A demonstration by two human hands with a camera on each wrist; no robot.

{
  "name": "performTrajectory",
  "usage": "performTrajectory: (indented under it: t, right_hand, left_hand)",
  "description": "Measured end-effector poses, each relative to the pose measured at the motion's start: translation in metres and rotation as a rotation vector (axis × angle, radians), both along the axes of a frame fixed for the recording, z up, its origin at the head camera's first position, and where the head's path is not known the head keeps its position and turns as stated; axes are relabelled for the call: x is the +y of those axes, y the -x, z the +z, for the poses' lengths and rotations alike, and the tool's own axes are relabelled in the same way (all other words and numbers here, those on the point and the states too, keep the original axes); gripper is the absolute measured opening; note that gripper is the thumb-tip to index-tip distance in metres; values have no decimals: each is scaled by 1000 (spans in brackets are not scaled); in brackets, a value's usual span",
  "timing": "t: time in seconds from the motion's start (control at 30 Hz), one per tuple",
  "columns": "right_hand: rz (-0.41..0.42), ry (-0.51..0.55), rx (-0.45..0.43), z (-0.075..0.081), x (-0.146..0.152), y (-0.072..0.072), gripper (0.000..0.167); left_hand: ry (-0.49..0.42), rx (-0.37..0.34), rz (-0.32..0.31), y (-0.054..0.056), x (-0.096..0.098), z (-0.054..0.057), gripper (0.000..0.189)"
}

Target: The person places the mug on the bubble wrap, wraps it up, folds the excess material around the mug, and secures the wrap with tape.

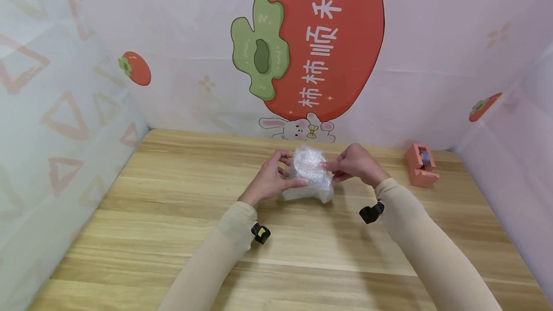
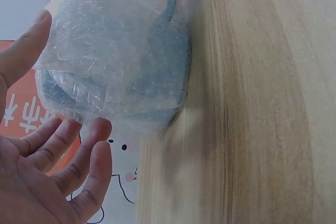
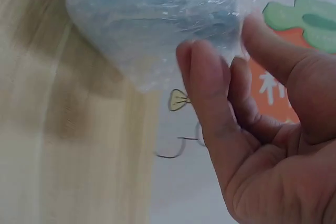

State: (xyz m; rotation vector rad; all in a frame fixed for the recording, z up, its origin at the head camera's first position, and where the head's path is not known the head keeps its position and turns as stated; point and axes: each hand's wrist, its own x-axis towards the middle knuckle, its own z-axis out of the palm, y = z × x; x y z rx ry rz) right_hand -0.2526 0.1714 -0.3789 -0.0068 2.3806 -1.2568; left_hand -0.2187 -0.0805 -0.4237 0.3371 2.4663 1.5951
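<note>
A light blue mug (image 2: 157, 61), its handle showing through, stands wrapped in clear bubble wrap (image 1: 308, 164) on the table. My left hand (image 1: 270, 179) holds the bundle from its left side, thumb across the near face and fingers loosely bent around the far side. On the other side, my right hand (image 1: 356, 163) pinches the bubble wrap near the upper right edge between thumb and fingers. The right wrist view shows its thumb (image 3: 270, 43) touching the wrap. The mug's inside is hidden under the layers.
A coral-pink tape dispenser (image 1: 421, 164) with a roll in it stands at the back right of the wooden table (image 1: 173, 215). Printed cloth walls (image 1: 194, 90) rise at the back and both sides. A small black camera sits on each wrist.
</note>
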Motion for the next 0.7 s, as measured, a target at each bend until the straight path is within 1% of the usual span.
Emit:
performTrajectory:
  t: [0.03,0.1,0.17,0.23,0.3,0.4,0.47,0.53,0.7]
  right_hand:
    - [-9,21,-34,-3,1,2,33]
    - [-12,107,-106,-10,5,5,34]
    - [-4,212,-169,-16,7,8,31]
    - [15,310,-220,-23,10,10,25]
    - [42,395,-250,-28,14,11,19]
    - [50,495,-282,-35,18,11,16]
    - [48,543,-298,-40,21,11,17]
    - [48,569,-313,-44,24,10,19]
    - [79,560,-318,-53,28,9,22]
  left_hand:
    - [-3,2,0,0,0,0,75]
    - [-8,5,-4,0,-1,-1,75]
    - [-12,7,-5,0,-1,-1,75]
    - [-15,5,-6,0,-1,-1,75]
    - [-18,4,-9,0,-2,-1,75]
    - [-22,0,-11,0,-2,-2,75]
    - [-28,-2,-9,1,-2,-2,76]
    - [-30,-7,-3,1,-3,-2,76]
    - [-26,-15,-3,3,-3,-3,77]
